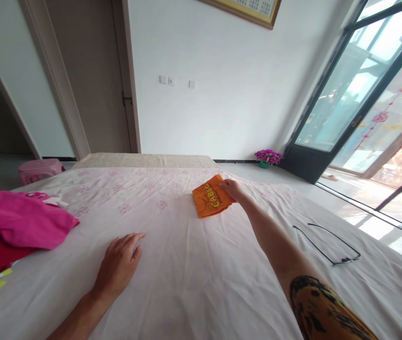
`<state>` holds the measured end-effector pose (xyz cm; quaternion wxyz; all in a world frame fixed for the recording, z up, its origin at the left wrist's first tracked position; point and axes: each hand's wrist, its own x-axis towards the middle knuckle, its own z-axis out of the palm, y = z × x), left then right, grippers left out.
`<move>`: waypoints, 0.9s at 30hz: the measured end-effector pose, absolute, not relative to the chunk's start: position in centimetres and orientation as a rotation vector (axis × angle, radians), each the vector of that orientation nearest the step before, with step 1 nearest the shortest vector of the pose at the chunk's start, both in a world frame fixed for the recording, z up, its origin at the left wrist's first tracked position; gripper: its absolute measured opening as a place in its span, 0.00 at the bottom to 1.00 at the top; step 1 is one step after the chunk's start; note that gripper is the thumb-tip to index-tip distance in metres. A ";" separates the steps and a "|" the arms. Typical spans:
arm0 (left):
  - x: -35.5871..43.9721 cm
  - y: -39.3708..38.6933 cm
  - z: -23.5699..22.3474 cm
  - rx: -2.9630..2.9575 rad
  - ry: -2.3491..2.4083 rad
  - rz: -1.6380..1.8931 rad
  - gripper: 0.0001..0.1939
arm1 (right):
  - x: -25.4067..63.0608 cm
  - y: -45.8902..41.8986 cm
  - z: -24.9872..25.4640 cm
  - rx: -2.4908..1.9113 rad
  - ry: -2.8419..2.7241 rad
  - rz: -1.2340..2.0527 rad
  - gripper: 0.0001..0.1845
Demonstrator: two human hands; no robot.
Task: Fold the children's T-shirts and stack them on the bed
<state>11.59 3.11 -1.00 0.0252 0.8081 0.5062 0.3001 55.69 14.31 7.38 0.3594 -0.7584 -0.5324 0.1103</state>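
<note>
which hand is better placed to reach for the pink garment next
Most likely the left hand: it looks empty and is nearer the pink garment, which lies on that side. The right hand is farther away and touches the folded orange cloth.

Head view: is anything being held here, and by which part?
The right hand holds the folded orange cloth with yellow lettering by its right edge; the left hand holds nothing.
</note>
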 end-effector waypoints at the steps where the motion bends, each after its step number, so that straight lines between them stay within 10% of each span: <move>1: 11.6 3.2 -1.0 2.494 1.553 0.928 0.17 | 56.4 14.7 7.0 -1.948 -1.376 0.315 0.12; 27: 11.9 3.5 -0.6 2.429 1.495 0.924 0.15 | 55.9 16.1 3.6 -2.298 -1.624 -0.081 0.30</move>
